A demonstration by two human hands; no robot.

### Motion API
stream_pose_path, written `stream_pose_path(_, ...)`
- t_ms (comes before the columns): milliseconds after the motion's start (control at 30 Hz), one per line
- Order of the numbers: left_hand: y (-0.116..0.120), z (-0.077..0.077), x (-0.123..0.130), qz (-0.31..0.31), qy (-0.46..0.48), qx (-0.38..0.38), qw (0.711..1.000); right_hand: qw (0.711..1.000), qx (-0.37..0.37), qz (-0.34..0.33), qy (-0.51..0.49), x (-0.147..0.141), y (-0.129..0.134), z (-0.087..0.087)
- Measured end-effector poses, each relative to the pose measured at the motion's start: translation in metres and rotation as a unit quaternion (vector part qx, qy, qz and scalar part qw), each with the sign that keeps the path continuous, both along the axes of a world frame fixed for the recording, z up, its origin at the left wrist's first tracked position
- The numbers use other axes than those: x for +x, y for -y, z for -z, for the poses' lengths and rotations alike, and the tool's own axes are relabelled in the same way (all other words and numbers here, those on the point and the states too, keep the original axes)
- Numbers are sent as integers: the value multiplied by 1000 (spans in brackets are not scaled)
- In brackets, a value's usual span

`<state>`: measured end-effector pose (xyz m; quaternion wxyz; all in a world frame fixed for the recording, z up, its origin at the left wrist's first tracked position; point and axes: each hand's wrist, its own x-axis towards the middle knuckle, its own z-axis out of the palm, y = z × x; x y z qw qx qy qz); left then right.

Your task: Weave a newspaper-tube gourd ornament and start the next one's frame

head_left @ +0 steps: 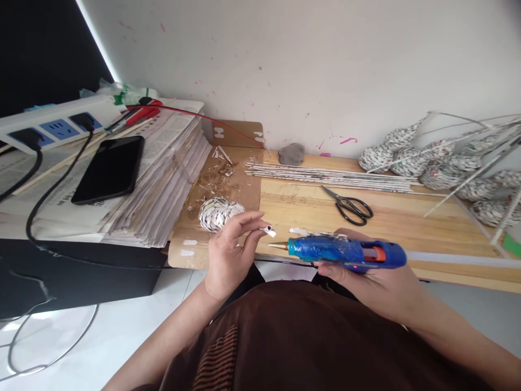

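My left hand (pixel 233 251) pinches a small rolled piece of white paper (pixel 268 231) between thumb and fingertips. Just behind that hand is a woven paper piece (pixel 220 213), partly covered by it; whether the two are joined I cannot tell. In my right hand (pixel 372 288) is a blue hot glue gun (pixel 331 252), held level, with its metal nozzle pointing left. The nozzle tip lies a little below the paper piece, with a small gap between them. A clear glue stick (pixel 439 259) sticks out of the gun's back end.
Black scissors (pixel 353 209), thin paper rods (pixel 329 177) and a grey lump (pixel 291 153) lie on the wooden table (pixel 407 217). Woven paper gourds (pixel 401 157) stand right. Cardboard (pixel 195 239) with scraps, stacked newspapers (pixel 175 168), a phone (pixel 109 168) and a power strip (pixel 61 122) are left.
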<state>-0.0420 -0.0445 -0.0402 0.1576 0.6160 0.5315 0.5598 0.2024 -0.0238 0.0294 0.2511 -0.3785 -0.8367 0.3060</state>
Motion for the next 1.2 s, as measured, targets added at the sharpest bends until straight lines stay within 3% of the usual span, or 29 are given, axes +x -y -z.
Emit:
stream_pose_path(100,1,-1,-3,5,-69,41,997,999,27,30,-7,1,-2,5)
stream_pose_path(233,2,-3,-6,18,-108,82,991,998,-3,51,24,0,-4,7)
stream_pose_path(333,2,-3,-6,31,-107,93,989,997,-25,50,54,-2,-5,5)
stream_pose_path(600,2,-4,-8,41,-104,109,988,997,28,38,63,-2,-6,7)
stream_pose_path(1000,3,-2,-11,56,-129,127,982,995,18,22,99,-1,-5,4)
stream_pose_path(1200,2,-3,-10,67,-132,125,981,989,76,15,128,5,-7,9)
